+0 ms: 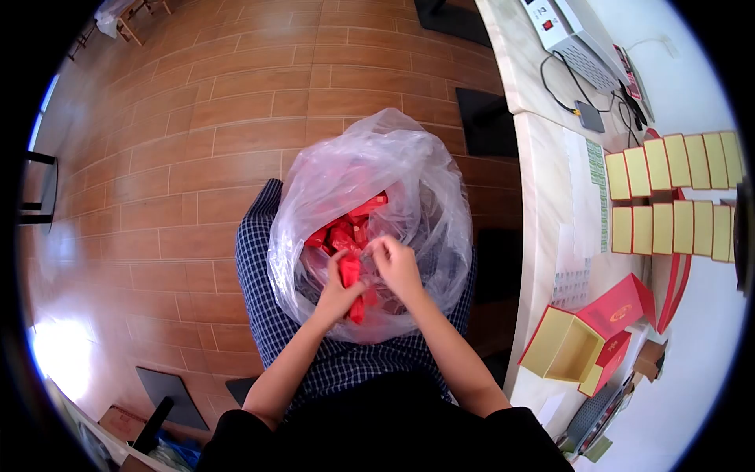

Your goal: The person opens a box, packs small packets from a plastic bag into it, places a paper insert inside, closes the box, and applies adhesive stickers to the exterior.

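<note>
A large clear plastic bag [307, 177] sits open on my lap, with several shiny red packets [340, 234] inside it. Over its mouth, my left hand [340, 293] is wrapped round a red packet [351, 271], whose lower end sticks out below the fingers. Close beside it on the right, my right hand [397, 266] has its fingers pinched together near the packet's top. What those fingertips hold, if anything, is too small and blurred to make out.
On the white table [543, 149] to my right stand rows of cream-and-red boxes [664, 228]. An open red gift box [570, 346], sticker sheets [572, 283], a phone [589, 116] and a white machine [578, 43] with cables lie there too. Dark table bases stand on the tiled floor [189, 157].
</note>
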A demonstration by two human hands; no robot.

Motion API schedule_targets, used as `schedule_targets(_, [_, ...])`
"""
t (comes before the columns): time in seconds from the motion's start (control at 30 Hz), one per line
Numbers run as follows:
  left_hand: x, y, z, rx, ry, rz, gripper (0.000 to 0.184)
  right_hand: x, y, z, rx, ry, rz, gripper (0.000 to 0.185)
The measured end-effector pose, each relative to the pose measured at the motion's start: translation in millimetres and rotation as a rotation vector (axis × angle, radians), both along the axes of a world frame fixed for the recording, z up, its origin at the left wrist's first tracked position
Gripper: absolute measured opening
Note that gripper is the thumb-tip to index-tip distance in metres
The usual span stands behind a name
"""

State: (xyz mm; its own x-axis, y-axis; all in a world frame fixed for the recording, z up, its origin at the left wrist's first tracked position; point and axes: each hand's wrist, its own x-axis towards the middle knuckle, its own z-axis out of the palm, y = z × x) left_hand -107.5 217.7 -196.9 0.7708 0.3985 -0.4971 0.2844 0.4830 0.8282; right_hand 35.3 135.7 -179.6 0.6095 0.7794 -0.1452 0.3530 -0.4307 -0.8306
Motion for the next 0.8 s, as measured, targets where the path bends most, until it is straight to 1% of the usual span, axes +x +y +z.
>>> schedule_targets(0.03, [1,2,-10,-0.183,0.087,0.131,0.069,11,6,-23,-0.103,0.213,-0.168,0.018])
schedule_targets(0.07, [3,5,-19,-0.268,0.099,0.273,0.065,17,11,-51,-0.114,0.223,-0.159,0.018])
schedule_targets(0.1, [3,10,-22,-0.277,0.114,0.283,0.065,19,18,-80,-0.077,0.248,-0.206,0.019])
schedule_targets(0.13, [2,14,-26,-0.29,0.135,0.332,0.062,21,27,-106,-0.04,0.274,-0.256,0.021])
schedule_targets(0.17, [1,18,-30,-0.303,0.159,0.38,0.058,21,38,-124,-0.054,0.29,-0.251,0.021])
schedule_targets(0.23, [0,23,-33,-0.308,0.196,0.359,0.06,24,59,-157,-0.035,0.382,-0.262,0.032])
schedule_targets(0.27, [2,25,-29,-0.301,0.2,0.369,0.058,33,63,-185,-0.048,0.4,-0.257,0.032])
schedule_targets(0.3, [5,27,-26,-0.293,0.204,0.376,0.057,46,62,-218,-0.101,0.059,-0.105,0.039])
schedule_targets(0.33, [7,30,-24,-0.296,0.223,0.38,0.057,56,61,-238,-0.146,-0.281,0.049,0.046])
schedule_targets(0.37, [10,33,-24,-0.344,0.249,0.356,0.049,66,60,-241,-0.154,-0.264,0.05,0.046])
schedule_targets(0.4, [13,37,-26,-0.392,0.273,0.331,0.043,78,56,-242,-0.193,-0.188,0.048,0.052])
schedule_targets(0.43, [14,41,-30,-0.397,0.287,0.329,0.043,86,50,-243,-0.217,-0.145,0.047,0.054])
schedule_targets(0.47, [13,46,-36,-0.523,0.336,0.319,0.041,94,43,-247,-0.242,-0.103,0.045,0.057])
schedule_targets(0.5, [18,53,-35,-0.651,0.383,0.311,0.039,98,33,-255,-0.316,-0.293,0.018,0.059])
schedule_targets(0.53, [24,58,-33,-0.653,0.44,0.344,0.036,101,27,-264,-0.386,-0.485,-0.004,0.061])
schedule_targets(0.57, [28,64,-37,-0.661,0.452,0.349,0.036,106,30,-256,-0.395,-0.474,0.003,0.061])
schedule_targets(0.63, [29,78,-46,-0.663,0.33,0.47,0.036,115,45,-226,-0.564,-0.096,-0.187,0.072])
schedule_targets(0.67, [43,91,-33,-0.648,0.346,0.614,0.035,118,45,-233,-0.573,-0.083,-0.184,0.072])
schedule_targets(0.7, [45,105,-34,-0.631,0.241,0.639,0.036,120,45,-242,-0.663,-0.173,-0.04,0.073])
schedule_targets(0.73, [44,117,-42,-0.668,0.12,0.743,0.038,119,44,-249,-0.746,-0.264,0.106,0.074])
schedule_targets(0.77, [42,134,-52,-0.699,-0.031,0.761,0.04,115,48,-242,-0.75,-0.252,0.108,0.074])
schedule_targets(0.8, [43,150,-52,-0.794,-0.234,0.766,0.04,113,58,-223,-0.85,-0.174,0.129,0.07])
